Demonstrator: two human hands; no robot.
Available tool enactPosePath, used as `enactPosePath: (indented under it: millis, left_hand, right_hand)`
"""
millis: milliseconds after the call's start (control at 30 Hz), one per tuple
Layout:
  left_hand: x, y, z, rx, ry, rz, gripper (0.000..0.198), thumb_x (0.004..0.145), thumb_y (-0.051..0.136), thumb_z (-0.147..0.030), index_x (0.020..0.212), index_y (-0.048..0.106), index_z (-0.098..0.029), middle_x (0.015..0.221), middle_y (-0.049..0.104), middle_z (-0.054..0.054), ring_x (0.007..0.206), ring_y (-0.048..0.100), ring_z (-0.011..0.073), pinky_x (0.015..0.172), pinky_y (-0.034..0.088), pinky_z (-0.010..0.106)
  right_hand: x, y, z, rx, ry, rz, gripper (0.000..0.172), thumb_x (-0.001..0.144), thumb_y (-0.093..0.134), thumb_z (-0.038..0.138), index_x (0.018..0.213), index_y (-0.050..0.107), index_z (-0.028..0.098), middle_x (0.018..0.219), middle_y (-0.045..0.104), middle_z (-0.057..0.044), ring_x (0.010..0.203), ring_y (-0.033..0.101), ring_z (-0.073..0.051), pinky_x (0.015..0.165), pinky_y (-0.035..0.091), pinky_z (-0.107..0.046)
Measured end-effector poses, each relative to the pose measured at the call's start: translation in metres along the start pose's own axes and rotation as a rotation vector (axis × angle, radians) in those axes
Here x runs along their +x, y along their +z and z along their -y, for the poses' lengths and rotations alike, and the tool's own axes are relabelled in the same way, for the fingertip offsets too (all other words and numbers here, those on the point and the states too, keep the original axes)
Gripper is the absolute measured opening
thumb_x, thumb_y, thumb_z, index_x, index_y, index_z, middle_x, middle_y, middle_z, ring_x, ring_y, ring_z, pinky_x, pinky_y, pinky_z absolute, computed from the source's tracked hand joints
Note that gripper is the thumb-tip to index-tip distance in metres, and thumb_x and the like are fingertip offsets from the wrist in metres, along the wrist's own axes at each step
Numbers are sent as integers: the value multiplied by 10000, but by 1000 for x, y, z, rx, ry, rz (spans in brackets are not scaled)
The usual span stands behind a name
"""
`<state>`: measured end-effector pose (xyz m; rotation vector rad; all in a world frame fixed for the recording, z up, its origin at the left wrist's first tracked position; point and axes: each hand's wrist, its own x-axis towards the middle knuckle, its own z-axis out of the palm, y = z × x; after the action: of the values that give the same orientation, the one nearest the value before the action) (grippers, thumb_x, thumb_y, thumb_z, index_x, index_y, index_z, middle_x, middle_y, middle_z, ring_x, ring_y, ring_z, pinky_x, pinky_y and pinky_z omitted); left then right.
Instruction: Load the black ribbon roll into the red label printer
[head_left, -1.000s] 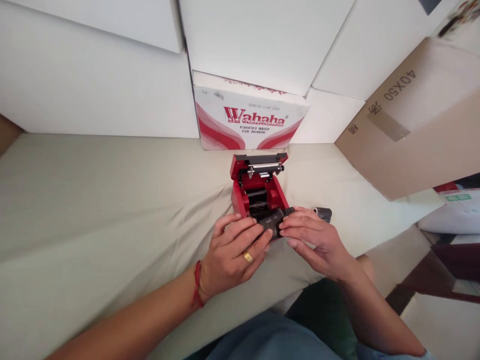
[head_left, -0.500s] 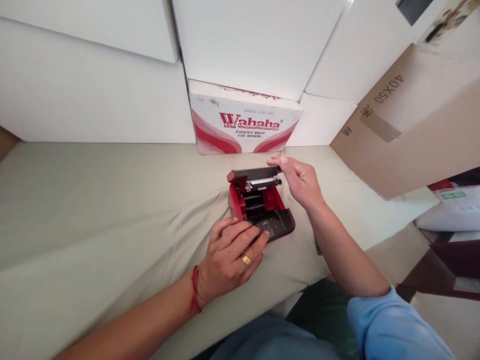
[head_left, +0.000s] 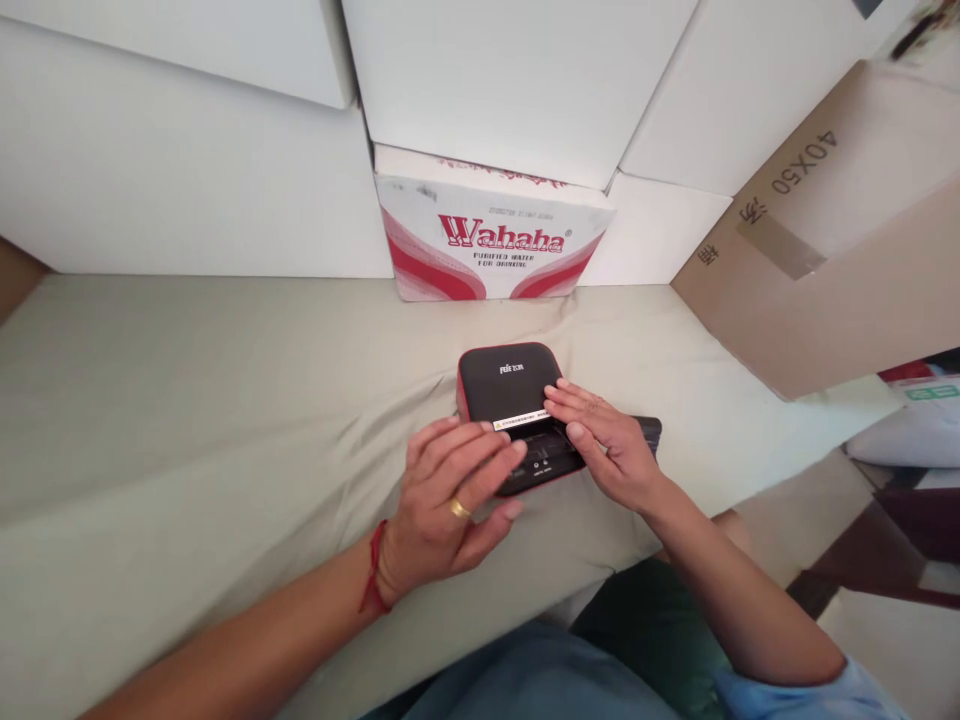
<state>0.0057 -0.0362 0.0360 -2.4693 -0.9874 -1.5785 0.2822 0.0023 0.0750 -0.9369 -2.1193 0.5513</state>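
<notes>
A small label or receipt printer [head_left: 510, 385], black on top with red sides, lies on the cloth with its lid down. White lettering marks the lid, and a white warning strip runs along its front edge. My left hand [head_left: 454, 495], with a gold ring and a red cord at the wrist, hovers over or rests on the printer's front left corner, fingers stretched out. On the right side, my right hand [head_left: 611, 445] lies with straight fingers against the lid's edge. Partly hidden behind that hand is a dark flat object [head_left: 649, 435] that I cannot make out.
A pale green cloth [head_left: 225, 400] covers the surface. Behind the printer stands a white and red Wahaha water carton [head_left: 495, 240] among large white boxes [head_left: 510, 80]. A brown cardboard box [head_left: 840, 240] leans at the right. White bags [head_left: 907, 435] sit beyond it.
The printer's lid, raised before with the inner roller and red compartment showing, is now down. My right hand came down and towards me with it. My left hand shifted slightly left, its thumb spreading.
</notes>
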Motion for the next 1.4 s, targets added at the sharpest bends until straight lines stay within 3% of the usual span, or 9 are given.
enactPosePath:
  millis: [167,367,500,567,733,867,1067,1267,1400]
  left_hand:
    - [0,-2,23,-160,-215,50,417,1198,494,-246,1546,717,-292,1500,826,81,1503,709,280,1372,436,514]
    - [-3,3,31,-226,-209,43,416,1156,580,-216,1524,740,-326,1478,848,67,1471,745,297,1315,518,552]
    - [-4,1,34,-273,-230,82,436,1116,681,-262,1536,735,-367,1485,839,50,1468,741,306,1389,456,593]
    - [-5,0,36,-371,-319,102,514,1129,686,-313,1632,673,-419,1648,743,41,1627,624,327,1461,365,636]
    - [-10,8,41,-837,-674,124,998,1030,841,-545,1851,274,-574,2014,193,-75,1897,69,394,1533,62,724]
    - [-11,13,39,-1157,-878,145,1203,970,904,-524,1867,104,-599,2022,152,-94,1896,102,381,1537,81,705]
    - [-7,9,33,-1192,-1051,137,1306,918,959,-457,1883,84,-551,2027,133,-78,1900,61,360,1554,51,629]
    - [-1,11,35,-1260,-998,148,1214,939,922,-430,1892,173,-494,1984,320,-1,1840,313,412,1521,249,671]
    - [-8,18,43,-1134,-897,159,1143,966,896,-545,1878,208,-516,2008,244,-18,1862,268,379,1526,252,661]
  right_hand:
    - [-2,6,1,18,19,-34,402,1231,589,340,1583,782,357,1596,796,-64,1602,685,-293,1360,575,-589]
    - [6,-1,7,-9,18,-30,358,1223,603,316,1483,849,302,1518,843,-91,1531,747,-281,1309,618,-532]
    - [0,-5,27,-106,0,-10,353,1210,606,298,1479,836,294,1518,847,-92,1483,782,-267,1363,551,-530]
    - [-11,-3,37,-149,-67,1,376,1189,620,288,1517,802,276,1543,834,-105,1499,771,-261,1405,492,-523]
    - [-41,5,50,-246,-175,-8,384,1128,649,232,1485,784,203,1487,864,-118,1528,746,-221,1461,385,-438]
    - [-48,8,49,-258,-174,-34,360,1131,610,205,1441,787,162,1463,873,-130,1547,728,-193,1457,378,-377]
    - [-46,8,44,-236,-180,-46,340,1129,615,201,1419,790,171,1427,888,-124,1512,754,-190,1449,404,-388]
    - [-33,-5,52,-263,-183,-25,280,1158,625,252,1353,824,215,1369,909,-106,1332,860,-237,1338,577,-460]
    - [7,-20,51,-166,33,-55,319,1205,585,352,1265,886,267,1335,918,-83,1186,899,-255,1082,714,-412]
